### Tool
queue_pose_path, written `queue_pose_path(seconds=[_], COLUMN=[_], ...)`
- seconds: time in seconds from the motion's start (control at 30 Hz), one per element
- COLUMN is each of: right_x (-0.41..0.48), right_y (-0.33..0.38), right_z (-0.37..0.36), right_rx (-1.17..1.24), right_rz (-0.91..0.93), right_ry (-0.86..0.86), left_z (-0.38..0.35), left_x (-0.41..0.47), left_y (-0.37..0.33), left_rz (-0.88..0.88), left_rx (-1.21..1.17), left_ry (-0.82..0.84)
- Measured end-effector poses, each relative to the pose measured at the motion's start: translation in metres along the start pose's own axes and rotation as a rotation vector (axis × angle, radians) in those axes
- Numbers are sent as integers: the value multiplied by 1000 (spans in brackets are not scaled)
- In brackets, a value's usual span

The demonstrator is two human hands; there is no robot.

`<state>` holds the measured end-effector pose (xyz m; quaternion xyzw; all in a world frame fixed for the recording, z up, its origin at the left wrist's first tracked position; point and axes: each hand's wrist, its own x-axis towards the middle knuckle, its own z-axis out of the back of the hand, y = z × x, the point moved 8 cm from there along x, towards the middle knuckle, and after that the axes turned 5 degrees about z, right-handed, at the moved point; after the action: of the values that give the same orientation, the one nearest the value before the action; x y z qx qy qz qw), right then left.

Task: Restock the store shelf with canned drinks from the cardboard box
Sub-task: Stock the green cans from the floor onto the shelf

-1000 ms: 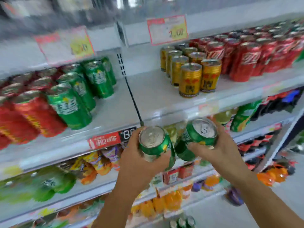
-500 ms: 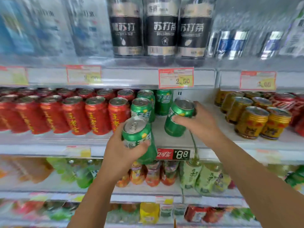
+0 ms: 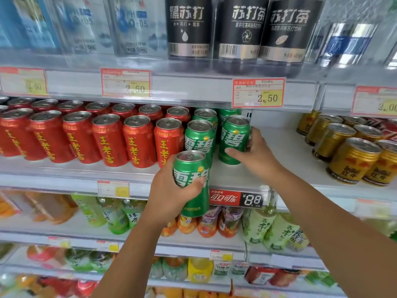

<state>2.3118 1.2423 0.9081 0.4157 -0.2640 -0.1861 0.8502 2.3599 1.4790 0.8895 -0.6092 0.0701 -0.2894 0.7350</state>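
My left hand grips a green can upright in front of the shelf edge, below the row of green cans. My right hand holds a second green can that stands on the white shelf, right of another green can in the row. More green cans stand behind them. The cardboard box is out of view.
Red cans fill the shelf to the left, gold cans stand to the right, with bare shelf between. Dark and clear bottles line the shelf above. Bottled drinks fill the lower shelves. A price strip runs along the shelf edge.
My right hand has pushed its green can further back and set it upright on the shelf beside the green row. My left hand has lifted its can slightly towards the shelf edge.
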Motion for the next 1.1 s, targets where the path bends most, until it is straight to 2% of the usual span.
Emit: queue_pose_path(seconds=[0.37,0.6,0.7,0.77,0.8,0.97,1.1], right_x=[15,6,-12,-41,-58,-120,-112], right_y=[-1,1,12,33,42,72,78], right_z=[-9,-14,-1,12,13,-21,-16], right_rx=[18,-63,-88,-46,-23,73,178], right_rz=[-42,-65,-40,94,152,176,211], right_ry=[86,190,73,-64,-74,304,136], left_z=[0,0,0,1,1,-8,-23], left_x=[3,1,-2,-4,-5,-3,-2], left_y=[4,1,-5,-11,-15,-38,-52], left_rz=[9,23,36,33,31,-44,-101], left_rx=[-3,-7,-46,-102,-136,-149,-132], left_ry=[10,17,42,57,63,109,103])
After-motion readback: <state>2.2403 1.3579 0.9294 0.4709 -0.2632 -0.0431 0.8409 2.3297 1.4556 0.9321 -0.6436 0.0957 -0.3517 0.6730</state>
